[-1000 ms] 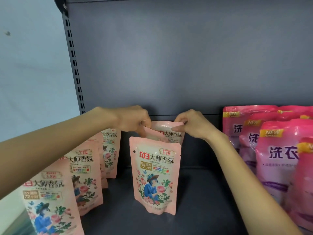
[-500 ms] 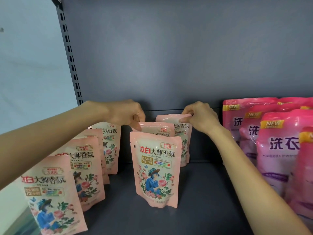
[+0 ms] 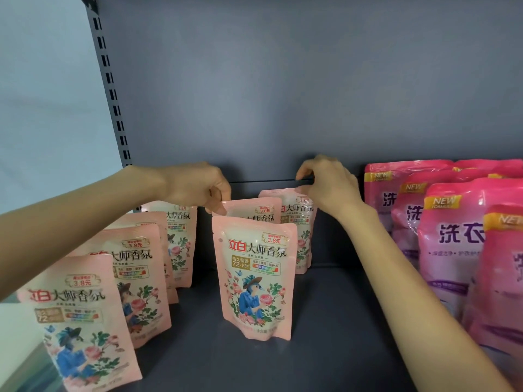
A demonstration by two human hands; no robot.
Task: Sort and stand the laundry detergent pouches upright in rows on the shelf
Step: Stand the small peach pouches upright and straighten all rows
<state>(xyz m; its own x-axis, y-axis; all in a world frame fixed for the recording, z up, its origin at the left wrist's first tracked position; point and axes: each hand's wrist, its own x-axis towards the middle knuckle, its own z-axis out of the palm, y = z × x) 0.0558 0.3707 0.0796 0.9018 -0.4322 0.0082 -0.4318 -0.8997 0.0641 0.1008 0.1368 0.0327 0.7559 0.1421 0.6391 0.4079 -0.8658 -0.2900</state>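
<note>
Pale pink detergent pouches with a flower print stand upright on the dark shelf [image 3: 325, 349]. The middle row has a front pouch [image 3: 256, 278], a second pouch [image 3: 249, 212] behind it and a rear pouch [image 3: 297, 222] set slightly to the right. My left hand [image 3: 198, 188] pinches the top left corner of the second pouch. My right hand [image 3: 328, 185] pinches the top edge of the rear pouch. A left row of several such pouches [image 3: 135, 273] runs from front to back under my left forearm.
Larger magenta pouches [image 3: 452, 236] marked NEW stand packed at the right, beside my right forearm. The grey back panel [image 3: 283, 94] is just behind my hands. A slotted upright [image 3: 113, 94] marks the shelf's left side. Bare shelf lies between the middle row and the magenta pouches.
The two pouches behind the front one have gone from tilted and bunched together to upright and apart, the rear one shifted right. Both hands have stayed on their top edges.
</note>
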